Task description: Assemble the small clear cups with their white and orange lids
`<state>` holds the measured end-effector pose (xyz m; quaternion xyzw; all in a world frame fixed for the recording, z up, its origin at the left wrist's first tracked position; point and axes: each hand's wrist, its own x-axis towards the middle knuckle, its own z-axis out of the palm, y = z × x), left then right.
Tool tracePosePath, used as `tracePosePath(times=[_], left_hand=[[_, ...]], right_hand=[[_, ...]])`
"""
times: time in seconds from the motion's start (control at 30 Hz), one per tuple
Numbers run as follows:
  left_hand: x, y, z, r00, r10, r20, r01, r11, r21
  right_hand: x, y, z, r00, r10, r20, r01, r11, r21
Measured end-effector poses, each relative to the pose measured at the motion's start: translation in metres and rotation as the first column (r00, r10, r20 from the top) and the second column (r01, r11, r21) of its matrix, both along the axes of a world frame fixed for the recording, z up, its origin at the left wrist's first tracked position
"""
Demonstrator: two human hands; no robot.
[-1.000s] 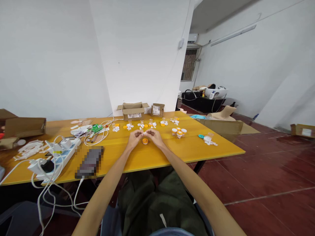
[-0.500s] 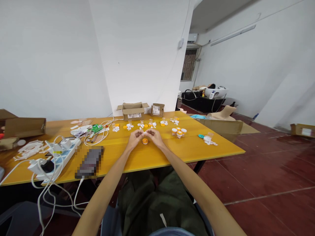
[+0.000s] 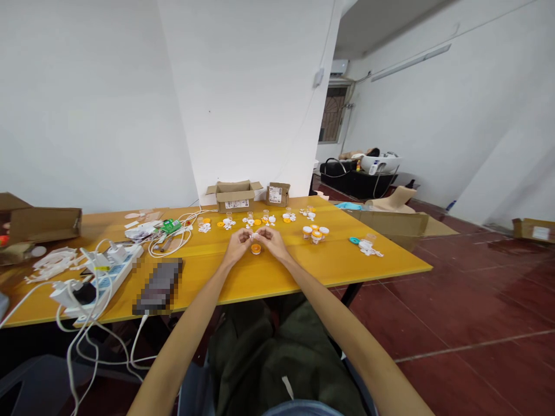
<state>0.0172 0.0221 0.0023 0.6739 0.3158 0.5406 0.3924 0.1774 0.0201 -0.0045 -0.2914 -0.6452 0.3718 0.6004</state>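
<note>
My left hand (image 3: 236, 245) and my right hand (image 3: 272, 241) meet over the middle of the yellow table (image 3: 269, 274). Their fingertips pinch a small white part (image 3: 255, 236) between them. An orange cap (image 3: 255, 249) lies on the table just below the hands. Small groups of white and orange parts (image 3: 249, 221) lie in a row behind the hands. Three small white jars with orange lids (image 3: 315, 233) stand to the right.
Two open cardboard boxes (image 3: 235, 196) stand at the table's far edge. A power strip with white cables (image 3: 102, 271) and a blurred dark phone (image 3: 158, 286) lie at the left. A teal cap and white bits (image 3: 363, 243) sit at the right. More cardboard boxes (image 3: 41, 222) are far left.
</note>
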Motion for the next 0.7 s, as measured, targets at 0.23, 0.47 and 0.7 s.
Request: tracePosePath(times=[0.23, 0.47, 0.7], left_hand=[[-0.0014, 0.0040, -0.0024, 0.999, 0.028, 0.022, -0.028, 1.000, -0.005], [-0.0002, -0.0020, 0.0027, 0.999, 0.012, 0.053, -0.007, 0.997, -0.080], [-0.0007, -0.0005, 0.0031, 0.994, 0.056, 0.092, -0.049, 0.996, -0.071]], right_hand=[[0.0009, 0.0015, -0.0022, 0.994, -0.103, 0.049, 0.100, 0.994, 0.055], [-0.0011, 0.0019, -0.0042, 0.988, -0.130, 0.085, 0.123, 0.988, 0.089], [-0.0022, 0.0008, -0.0045, 0.973, -0.189, 0.131, 0.173, 0.977, 0.129]])
